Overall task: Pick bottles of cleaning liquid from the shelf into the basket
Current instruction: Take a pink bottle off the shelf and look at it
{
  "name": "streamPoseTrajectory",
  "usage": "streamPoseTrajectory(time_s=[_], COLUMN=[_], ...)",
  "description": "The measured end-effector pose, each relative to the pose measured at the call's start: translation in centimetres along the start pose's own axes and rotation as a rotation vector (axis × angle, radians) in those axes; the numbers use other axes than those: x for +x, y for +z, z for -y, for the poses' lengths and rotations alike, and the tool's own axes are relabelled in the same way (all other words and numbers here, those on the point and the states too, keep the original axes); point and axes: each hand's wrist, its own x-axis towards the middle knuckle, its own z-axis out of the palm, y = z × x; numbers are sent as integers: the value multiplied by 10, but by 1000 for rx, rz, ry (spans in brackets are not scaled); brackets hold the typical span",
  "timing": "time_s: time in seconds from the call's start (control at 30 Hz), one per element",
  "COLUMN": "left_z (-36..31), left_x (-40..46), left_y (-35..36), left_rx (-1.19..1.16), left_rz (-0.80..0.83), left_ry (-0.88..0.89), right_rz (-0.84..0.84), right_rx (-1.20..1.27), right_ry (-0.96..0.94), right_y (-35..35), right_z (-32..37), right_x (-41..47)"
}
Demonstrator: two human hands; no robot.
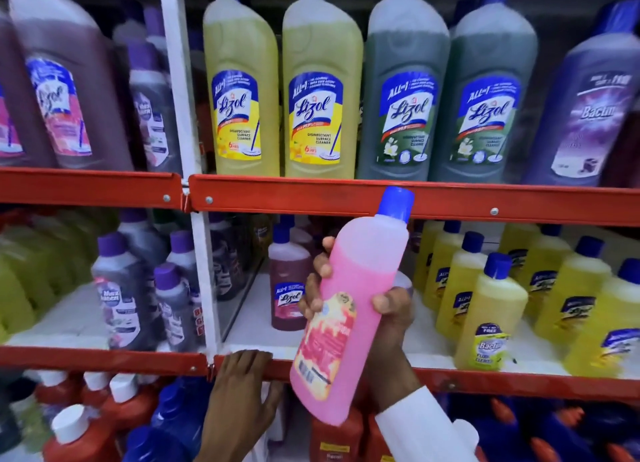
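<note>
My right hand (388, 309) grips a pink bottle of cleaning liquid (360, 274) with a blue cap, held tilted in front of the middle shelf. My left hand (242, 385) rests on the red front edge of the middle shelf (104, 359), fingers spread over the rail and holding nothing. One dark red Lizol bottle (289, 288) stands on the middle shelf just behind the held bottle. No basket is in view.
The top shelf holds large yellow (242, 91), green (405, 94) and purple bottles above a red rail (346, 198). Yellow bottles (485, 305) crowd the middle shelf's right, purple-capped ones (128, 288) its left. Red and blue bottles fill the bottom shelf. A white upright post (180, 91) divides the bays.
</note>
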Motion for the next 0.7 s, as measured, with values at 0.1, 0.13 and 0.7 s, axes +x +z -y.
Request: streamPoseTrajectory(time_s=[0.1, 0.13, 0.7], left_z=[-1, -1, -113], left_x=[0, 0, -32], left_y=[1, 1, -32], left_rx=[7, 9, -445], left_rz=[-14, -15, 229], left_ry=[6, 4, 149], right_rz=[-210, -331, -478], right_rx=[-312, -475, -952], right_ry=[-69, -126, -88], right_y=[9, 10, -48], right_z=[2, 2, 42], right_x=[-3, -3, -106])
